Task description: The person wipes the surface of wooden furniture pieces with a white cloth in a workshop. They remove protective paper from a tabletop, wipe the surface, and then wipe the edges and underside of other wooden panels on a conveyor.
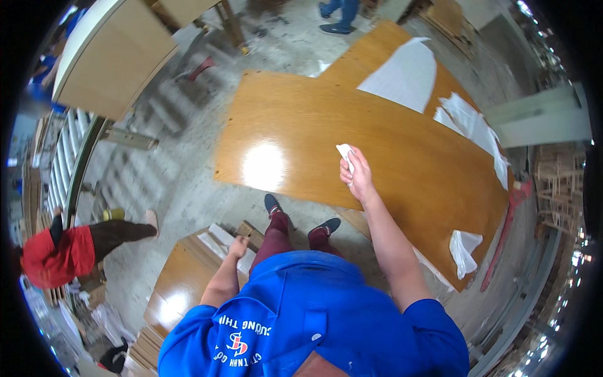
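Note:
My right hand [357, 176] is raised over a large varnished wooden panel [326, 135], its fingers closed round a small crumpled white cloth [344, 151]. Whether it is fabric or paper is hard to tell. The panel has a glossy orange-brown face, with small dark holes along its left end. My left hand [238, 247] hangs low at my side with curled fingers and nothing visible in them. It is nearest to a stack of panels [179, 276] with white wrapping on it.
Another wooden panel [370, 50] lies under the far side, partly covered by a white sheet [405, 72]. A crumpled white piece [465, 251] rests at the right corner. A red-shirted person [59, 256] is at left beside a roller conveyor [66, 163]. A red pallet jack [512, 207] stands right.

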